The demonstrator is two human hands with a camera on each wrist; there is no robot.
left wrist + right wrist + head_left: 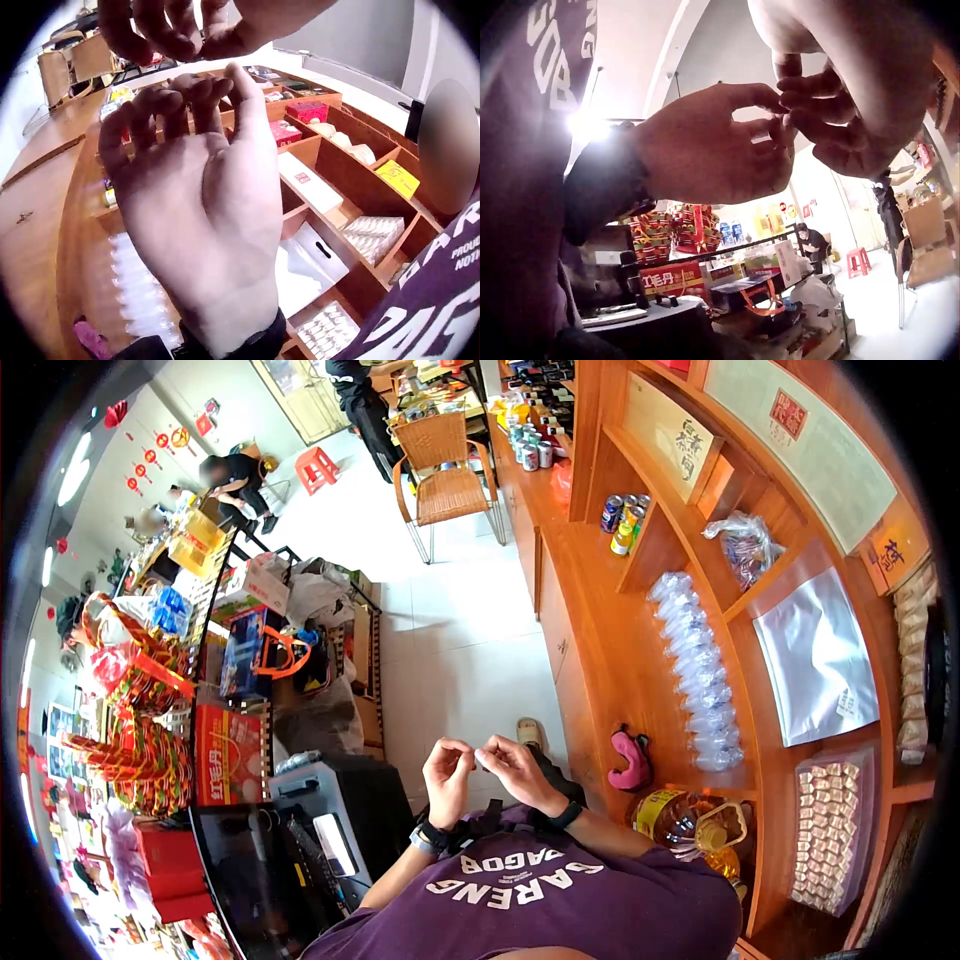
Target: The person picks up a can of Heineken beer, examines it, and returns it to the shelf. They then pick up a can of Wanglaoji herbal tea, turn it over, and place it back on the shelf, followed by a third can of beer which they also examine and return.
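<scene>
Both bare hands are raised in front of the chest, fingertips close together. The left hand [448,780], with a watch at its wrist, has bent fingers with the thumb near them; no object shows there. Facing it is the right hand [522,778], wearing a black wristband, its fingers loosely curled. In the left wrist view the palm of the right hand [202,180] shows bare, below the fingers of the left hand [187,30]. Fingertips of the two hands overlap in the right wrist view, the left hand [720,142] beside the right hand [840,97].
Wooden shelving [590,650] on the right holds clear plastic-wrapped items [700,670], a purple neck pillow [630,760] and an oil bottle [690,820]. A dark cabinet [380,800] and racks with a red box [230,755] stand left. Ahead are a wicker chair [440,470] and two people.
</scene>
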